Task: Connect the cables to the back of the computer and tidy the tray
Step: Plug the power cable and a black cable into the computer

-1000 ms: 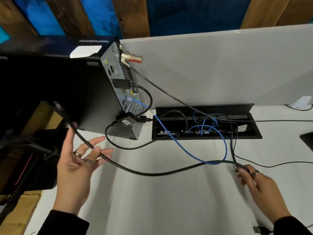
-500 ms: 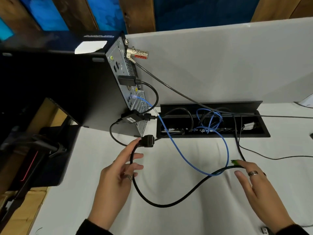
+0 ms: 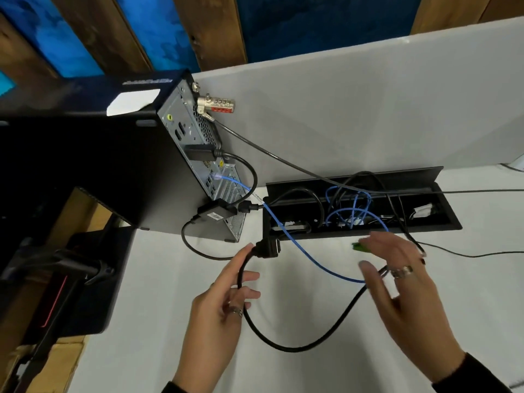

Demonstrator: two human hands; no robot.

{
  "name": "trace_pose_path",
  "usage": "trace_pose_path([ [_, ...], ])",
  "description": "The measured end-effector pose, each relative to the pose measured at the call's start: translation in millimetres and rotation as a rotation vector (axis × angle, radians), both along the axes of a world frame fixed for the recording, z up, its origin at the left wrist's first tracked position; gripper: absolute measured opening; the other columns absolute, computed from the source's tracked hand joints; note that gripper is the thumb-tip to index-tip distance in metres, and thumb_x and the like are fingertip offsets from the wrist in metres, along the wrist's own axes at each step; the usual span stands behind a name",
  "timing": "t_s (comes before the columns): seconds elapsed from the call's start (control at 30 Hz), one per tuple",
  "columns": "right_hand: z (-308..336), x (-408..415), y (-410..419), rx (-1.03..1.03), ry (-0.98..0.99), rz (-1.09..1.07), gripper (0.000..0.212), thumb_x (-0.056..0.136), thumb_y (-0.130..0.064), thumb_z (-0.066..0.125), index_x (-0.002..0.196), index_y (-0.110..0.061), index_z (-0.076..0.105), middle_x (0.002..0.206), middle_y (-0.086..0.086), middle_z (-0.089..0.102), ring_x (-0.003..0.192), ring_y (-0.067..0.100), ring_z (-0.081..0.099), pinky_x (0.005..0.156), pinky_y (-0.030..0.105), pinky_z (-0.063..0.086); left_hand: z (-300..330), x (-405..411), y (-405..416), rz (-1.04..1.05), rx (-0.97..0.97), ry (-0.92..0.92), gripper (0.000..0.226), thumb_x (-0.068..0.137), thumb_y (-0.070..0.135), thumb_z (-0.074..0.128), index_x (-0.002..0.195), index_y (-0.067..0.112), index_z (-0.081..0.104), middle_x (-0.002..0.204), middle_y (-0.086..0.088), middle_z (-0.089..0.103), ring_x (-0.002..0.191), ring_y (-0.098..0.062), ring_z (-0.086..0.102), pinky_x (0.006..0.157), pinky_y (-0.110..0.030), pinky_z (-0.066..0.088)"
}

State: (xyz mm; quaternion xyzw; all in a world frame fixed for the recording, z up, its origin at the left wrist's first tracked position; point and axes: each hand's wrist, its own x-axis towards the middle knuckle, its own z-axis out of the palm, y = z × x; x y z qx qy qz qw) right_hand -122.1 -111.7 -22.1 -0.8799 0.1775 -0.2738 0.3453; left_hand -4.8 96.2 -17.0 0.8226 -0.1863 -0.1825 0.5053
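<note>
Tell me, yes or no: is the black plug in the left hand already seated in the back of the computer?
No. The left hand holds the black plug above the desk, apart from the computer.

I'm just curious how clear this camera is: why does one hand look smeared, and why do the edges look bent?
In the head view, the right hand is motion-blurred, its fingers ghosted, while the left hand and the black plug that it holds look sharper. The wide-angle lens tilts and bows the grey divider panel and the computer. The lighting is soft, with faint shadows on the white desk.

Both hands, left hand [image 3: 224,302] and right hand [image 3: 397,282], wear silver rings, dark sleeves at the wrists
</note>
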Motion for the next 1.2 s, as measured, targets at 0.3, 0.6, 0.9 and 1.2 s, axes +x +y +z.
trace_pose_path([
  [0.3, 28, 71, 37, 0.239, 0.008, 0.385, 0.042, 0.085, -0.057, 0.041, 0.123, -0.039, 0.049, 0.111, -0.040, 0.043, 0.120, -0.003, 0.039, 0.098, 0.013, 0.030, 7, -7, -14, 0.016, 0.062, -0.004, 0.094, 0.090, -0.015, 0.040, 0.115, 0.076, 0.034, 0.100, 0.015, 0.068, 0.082, -0.013, 0.069, 0.075, -0.022, 0.055],
  [0.6, 36, 101, 25, 0.620, -0.040, 0.496, 0.026, 0.084, -0.045, 0.045, 0.103, -0.034, 0.057, 0.098, -0.011, 0.070, 0.099, 0.006, 0.062, 0.089, 0.031, 0.048, 3, 1, -29, 0.215, -0.315, 0.332, 0.048, 0.073, 0.023, 0.077, 0.114, 0.019, 0.051, 0.081, -0.013, 0.074, 0.060, -0.024, 0.069, 0.057, -0.023, 0.054],
  [0.9, 62, 109, 13, 1.265, -0.153, 0.496, 0.024, 0.098, -0.017, 0.035, 0.102, -0.007, 0.056, 0.083, 0.004, 0.061, 0.074, 0.022, 0.068, 0.069, 0.033, 0.058, 6, -16, -43, 0.232, -0.608, 0.658, 0.056, 0.041, 0.054, 0.087, 0.065, 0.009, 0.063, 0.044, 0.002, 0.031, 0.031, -0.007, 0.025, 0.035, -0.019, 0.033],
  [1.2, 59, 100, 2, 1.358, -0.065, 0.518, 0.020, 0.098, -0.015, 0.036, 0.104, -0.002, 0.050, 0.090, 0.008, 0.065, 0.069, 0.017, 0.063, 0.074, 0.039, 0.057, 4, -21, -51, 0.243, -0.648, 0.744, 0.055, 0.027, 0.044, 0.094, 0.059, 0.011, 0.063, 0.048, 0.002, 0.033, 0.035, -0.005, 0.026, 0.033, -0.015, 0.028],
])
